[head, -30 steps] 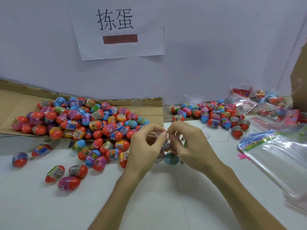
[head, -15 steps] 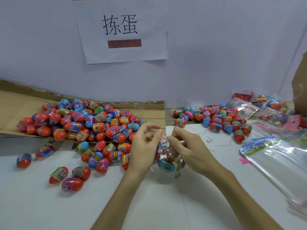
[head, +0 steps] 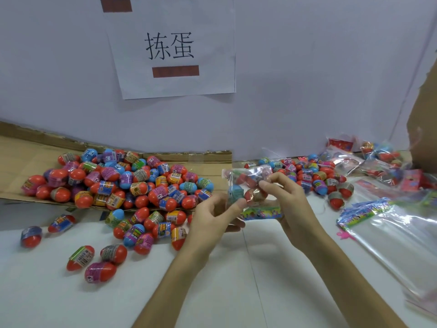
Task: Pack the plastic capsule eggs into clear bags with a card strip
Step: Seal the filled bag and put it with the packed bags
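Observation:
I hold a clear bag of capsule eggs (head: pixel 246 183) up over the white table, its colourful card strip (head: pixel 261 213) at the lower end. My left hand (head: pixel 212 221) pinches the bag's left side by a blue egg. My right hand (head: pixel 287 200) grips the bag from the right, thumb and fingers curled round the eggs inside. A big heap of loose eggs (head: pixel 132 183) covers the cardboard sheet (head: pixel 14 157) to the left. A smaller egg pile (head: pixel 314 176) lies behind my right hand.
A stack of empty clear bags with card strips (head: pixel 387 223) lies at the right. Filled bags (head: pixel 378 162) are piled at the back right beside a cardboard box (head: pixel 425 119). Stray eggs (head: pixel 94 259) dot the table's near left. A paper sign (head: pixel 172 48) hangs on the wall.
Both hands have raised the filled bag and turned it over, so the card strip now sits at the bottom. The camera has tilted down slightly.

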Action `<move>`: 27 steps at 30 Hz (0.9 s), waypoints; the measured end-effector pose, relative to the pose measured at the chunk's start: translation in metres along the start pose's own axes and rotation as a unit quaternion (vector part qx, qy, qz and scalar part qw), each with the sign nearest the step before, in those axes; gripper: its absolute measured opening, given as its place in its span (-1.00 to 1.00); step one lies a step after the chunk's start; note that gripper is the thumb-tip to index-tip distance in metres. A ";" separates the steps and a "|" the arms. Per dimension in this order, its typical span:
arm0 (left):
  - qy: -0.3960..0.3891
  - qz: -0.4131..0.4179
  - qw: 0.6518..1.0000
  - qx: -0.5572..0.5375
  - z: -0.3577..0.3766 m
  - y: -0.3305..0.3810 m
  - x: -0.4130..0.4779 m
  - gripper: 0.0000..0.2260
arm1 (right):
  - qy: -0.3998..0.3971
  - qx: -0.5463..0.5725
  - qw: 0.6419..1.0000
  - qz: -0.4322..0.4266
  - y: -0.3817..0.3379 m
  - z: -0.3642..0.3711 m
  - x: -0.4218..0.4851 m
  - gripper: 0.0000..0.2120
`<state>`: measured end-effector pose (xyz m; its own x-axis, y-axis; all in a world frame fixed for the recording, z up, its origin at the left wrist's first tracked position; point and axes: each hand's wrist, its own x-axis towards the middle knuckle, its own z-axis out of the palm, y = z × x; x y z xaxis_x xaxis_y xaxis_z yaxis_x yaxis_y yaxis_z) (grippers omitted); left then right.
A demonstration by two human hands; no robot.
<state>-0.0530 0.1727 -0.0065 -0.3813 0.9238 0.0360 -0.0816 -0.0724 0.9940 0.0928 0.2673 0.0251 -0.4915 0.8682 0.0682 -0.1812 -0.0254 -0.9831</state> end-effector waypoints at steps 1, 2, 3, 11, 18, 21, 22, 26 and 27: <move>0.005 0.014 1.000 0.011 0.001 -0.001 -0.001 -0.63 | -0.004 0.007 1.000 0.005 -0.001 0.001 -0.001 -0.90; 0.012 0.023 1.000 0.007 0.001 -0.001 0.000 -0.66 | -0.006 0.012 1.000 0.007 -0.001 0.003 -0.001 -0.89; 0.014 0.024 1.000 -0.004 0.000 -0.001 0.000 -0.68 | -0.007 0.016 1.000 0.007 -0.001 0.004 -0.001 -0.88; 0.019 0.020 1.000 0.011 0.001 0.005 -0.002 -0.63 | -0.051 -0.060 0.997 -0.026 -0.001 0.006 -0.006 -0.85; 0.017 0.063 0.996 0.054 0.001 0.006 -0.005 -0.69 | -0.030 -0.150 0.987 -0.057 0.002 0.010 -0.006 -0.77; -0.009 0.048 0.998 0.033 0.000 0.008 -0.005 -0.64 | -0.027 -0.120 0.991 -0.047 -0.002 0.006 -0.005 -0.82; -0.014 0.045 0.998 0.028 0.000 0.009 -0.005 -0.64 | -0.026 -0.118 0.991 -0.048 -0.002 0.005 -0.005 -0.81; -0.031 0.024 0.999 -0.019 -0.003 0.009 -0.004 -0.68 | -0.035 -0.076 0.996 -0.043 -0.003 0.006 -0.005 -0.74; -0.035 0.017 0.998 -0.040 -0.003 0.010 -0.005 -0.70 | -0.039 -0.052 0.997 -0.034 -0.004 0.005 -0.006 -0.76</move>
<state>-0.0551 0.1666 0.0026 -0.3200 0.9441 0.0795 -0.1449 -0.1317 0.9806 0.0917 0.2598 0.0293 -0.5470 0.8247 0.1441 -0.1296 0.0866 -0.9878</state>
